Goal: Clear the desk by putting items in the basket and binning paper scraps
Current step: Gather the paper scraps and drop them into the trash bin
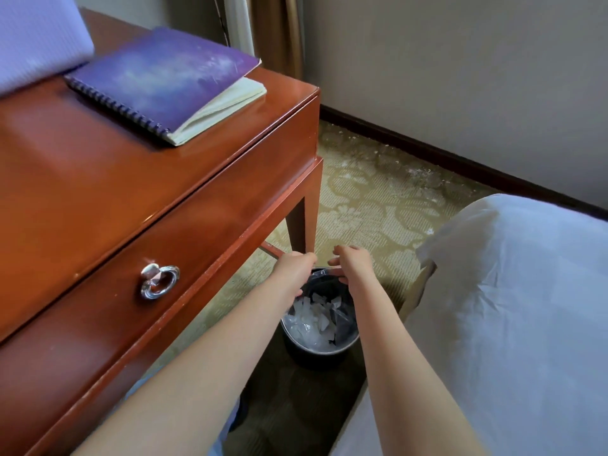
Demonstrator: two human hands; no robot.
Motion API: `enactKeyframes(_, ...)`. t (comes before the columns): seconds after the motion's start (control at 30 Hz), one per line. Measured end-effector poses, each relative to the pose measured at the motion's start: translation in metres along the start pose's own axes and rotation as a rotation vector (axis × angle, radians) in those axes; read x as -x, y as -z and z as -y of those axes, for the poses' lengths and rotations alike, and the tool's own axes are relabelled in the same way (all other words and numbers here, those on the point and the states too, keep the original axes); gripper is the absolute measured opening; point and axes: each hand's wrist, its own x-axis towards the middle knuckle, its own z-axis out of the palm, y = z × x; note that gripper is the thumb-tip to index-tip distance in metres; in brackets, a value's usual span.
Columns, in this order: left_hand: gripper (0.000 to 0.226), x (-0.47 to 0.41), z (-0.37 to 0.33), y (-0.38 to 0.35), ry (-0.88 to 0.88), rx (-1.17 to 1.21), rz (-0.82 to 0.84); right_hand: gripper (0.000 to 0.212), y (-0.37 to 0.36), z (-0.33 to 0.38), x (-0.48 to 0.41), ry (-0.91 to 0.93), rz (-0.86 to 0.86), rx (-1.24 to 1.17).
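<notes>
Left hand (296,266): fingers hidden, cannot tell.
Right hand (349,262): fingers loosely spread, empty.
Advice: shake off low, inside bin (316,355).

No word, label, brand, number or sign can be read, neither on the purple spiral notebook (164,77) cover nor on the waste bin (329,349).

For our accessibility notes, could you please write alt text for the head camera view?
The left hand and right hand reach down over a small dark bin beside the wooden desk; white paper scraps lie inside it. A purple spiral notebook lies on the desk.
</notes>
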Motion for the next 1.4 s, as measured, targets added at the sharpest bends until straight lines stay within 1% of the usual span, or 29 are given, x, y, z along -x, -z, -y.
enactKeyframes(0.1,0.017,0.042,-0.009,0.013,-0.182,-0.077,-0.054,0.014,0.008,0.024,0.04,0.122,-0.001,0.018)
enactKeyframes(0.17,0.016,0.075,-0.013,0.026,-0.307,-0.079,-0.071,0.012,0.01,0.042,0.074,0.214,0.009,0.04)
enactKeyframes(0.27,0.019,0.127,-0.02,0.055,-0.518,-0.066,-0.101,0.013,0.008,0.069,0.133,0.352,0.051,-0.012)
enactKeyframes(0.4,0.011,0.188,-0.026,0.104,-0.759,-0.015,-0.246,0.013,-0.009,0.101,0.21,0.567,0.119,-0.032)
enactKeyframes(0.47,0.009,0.212,-0.023,0.133,-0.832,0.029,-0.335,0.012,-0.023,0.115,0.245,0.628,0.178,-0.032)
enactKeyframes(0.53,0.01,0.234,-0.015,0.163,-0.865,0.051,-0.43,0.011,-0.04,0.125,0.276,0.69,0.249,-0.012)
enactKeyframes(0.7,0.01,0.288,0.022,0.244,-0.805,0.069,-0.645,0.012,-0.103,0.144,0.344,0.802,0.39,0.125)
enactKeyframes(0.8,0.012,0.324,0.049,0.293,-0.753,0.082,-0.783,0.012,-0.15,0.147,0.387,0.872,0.504,0.196)
enactKeyframes(0.97,0.015,0.373,0.101,0.366,-0.592,0.102,-1.01,0.018,-0.226,0.135,0.456,0.986,0.667,0.337)
enactKeyframes(1.13,0.02,0.397,0.152,0.428,-0.409,0.094,-1.225,0.024,-0.3,0.115,0.502,1.015,0.79,0.47)
enactKeyframes(1.17,0.022,0.4,0.162,0.438,-0.379,0.095,-1.264,0.022,-0.313,0.112,0.509,1.024,0.821,0.502)
enactKeyframes(1.23,0.023,0.403,0.179,0.46,-0.324,0.083,-1.329,0.015,-0.34,0.106,0.52,1.047,0.882,0.56)
enactKeyframes(1.27,0.024,0.405,0.187,0.471,-0.297,0.072,-1.352,0.016,-0.354,0.104,0.525,1.055,0.908,0.578)
enactKeyframes(1.33,0.024,0.407,0.202,0.493,-0.234,0.056,-1.392,0.025,-0.384,0.101,0.534,1.059,0.955,0.595)
enactKeyframes(1.4,0.024,0.41,0.216,0.516,-0.169,0.031,-1.423,0.03,-0.413,0.099,0.543,1.053,0.994,0.611)
